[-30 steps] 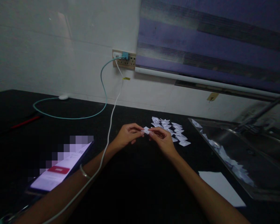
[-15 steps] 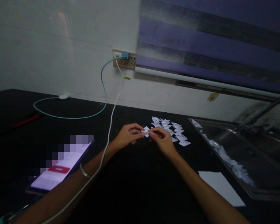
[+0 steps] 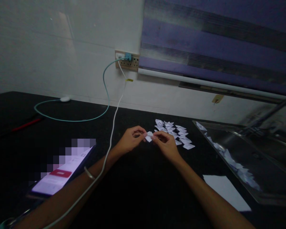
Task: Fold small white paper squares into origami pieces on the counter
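Between my two hands is a small folded paper point(image 3: 149, 137), white and roughly diamond-shaped, held just over the dark counter. My left hand point(image 3: 132, 138) pinches its left corner between thumb and fingers. On the opposite side, my right hand point(image 3: 165, 142) grips the right corner the same way. Just behind my right hand, several folded paper boats point(image 3: 182, 135) stand in rows, some partly hidden by that hand. A stack of plain white paper point(image 3: 226, 190) lies beyond my right forearm.
More folded paper boats point(image 3: 235, 165) line the edge of the metal sink point(image 3: 271, 171) at right. A lit phone point(image 3: 62, 171) rests by my left forearm. A white cable point(image 3: 113, 127) crosses over that arm; a teal cable point(image 3: 85, 120) loops behind.
The folded paper between my fingers has altered its shape: its top point is lower and a flat face now shows at the front. Both hands stay nearly in place.
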A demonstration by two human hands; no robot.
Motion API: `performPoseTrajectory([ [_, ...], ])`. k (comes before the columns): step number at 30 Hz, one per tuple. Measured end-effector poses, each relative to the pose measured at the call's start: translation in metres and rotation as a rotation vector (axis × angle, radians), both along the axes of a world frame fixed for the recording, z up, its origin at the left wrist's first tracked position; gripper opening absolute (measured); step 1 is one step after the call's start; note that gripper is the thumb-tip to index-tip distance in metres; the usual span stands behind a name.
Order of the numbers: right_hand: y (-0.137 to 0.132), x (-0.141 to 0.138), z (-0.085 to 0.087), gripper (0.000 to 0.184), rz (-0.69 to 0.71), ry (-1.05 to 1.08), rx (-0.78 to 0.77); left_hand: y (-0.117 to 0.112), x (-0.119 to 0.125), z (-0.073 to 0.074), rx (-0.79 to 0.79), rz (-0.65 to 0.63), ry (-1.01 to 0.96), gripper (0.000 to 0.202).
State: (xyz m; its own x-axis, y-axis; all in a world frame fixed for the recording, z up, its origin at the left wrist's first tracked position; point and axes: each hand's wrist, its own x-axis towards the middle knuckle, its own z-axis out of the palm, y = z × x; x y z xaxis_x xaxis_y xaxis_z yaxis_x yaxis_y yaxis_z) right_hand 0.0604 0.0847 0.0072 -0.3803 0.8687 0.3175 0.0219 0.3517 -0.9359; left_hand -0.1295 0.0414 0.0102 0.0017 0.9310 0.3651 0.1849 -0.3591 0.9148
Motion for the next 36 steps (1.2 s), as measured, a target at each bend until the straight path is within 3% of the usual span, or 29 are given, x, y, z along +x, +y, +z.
performPoseTrajectory([
  [12, -0.001, -0.001, -0.002, 0.023, 0.041, -0.007, 0.007, -0.001, 0.002, -0.005, -0.020, 0.037, 0.155, 0.018],
  [20, 0.001, -0.001, -0.007, 0.020, 0.076, 0.041, 0.013, 0.001, 0.003, -0.007, -0.086, -0.131, 0.032, 0.026],
  [28, 0.000, -0.002, -0.007, 0.024, 0.095, -0.008, 0.002, 0.002, 0.002, -0.006, -0.035, -0.089, 0.073, 0.023],
  [36, 0.000, -0.004, -0.011, 0.024, 0.055, 0.027, -0.044, -0.005, 0.002, 0.001, -0.093, -0.089, 0.061, 0.023],
])
